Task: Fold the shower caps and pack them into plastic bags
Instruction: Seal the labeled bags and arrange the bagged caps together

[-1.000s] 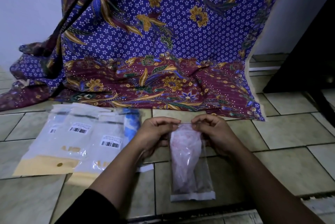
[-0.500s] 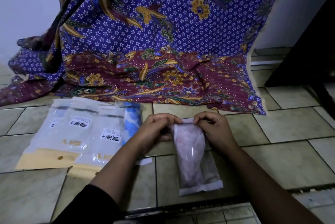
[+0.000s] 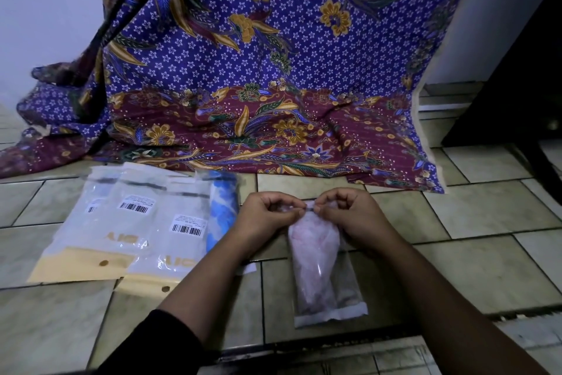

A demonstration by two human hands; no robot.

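A clear plastic bag (image 3: pixel 330 311) lies lengthwise on the tiled floor in front of me, with a folded pink shower cap (image 3: pixel 314 256) inside it. My left hand (image 3: pixel 267 219) and my right hand (image 3: pixel 352 216) both pinch the bag's top edge, fingertips almost meeting at the middle of the opening. A bag holding a blue shower cap (image 3: pixel 223 210) lies just left of my left hand.
Several flat white and yellow bags with barcode labels (image 3: pixel 130 228) overlap on the floor at the left. A purple and maroon batik cloth (image 3: pixel 258 86) hangs and spreads behind. Dark furniture (image 3: pixel 517 86) stands at the right. A dark ledge (image 3: pixel 273 350) runs below the bag.
My hands have drawn closer together along the bag's top edge, and the bag's lower end has shifted slightly right.
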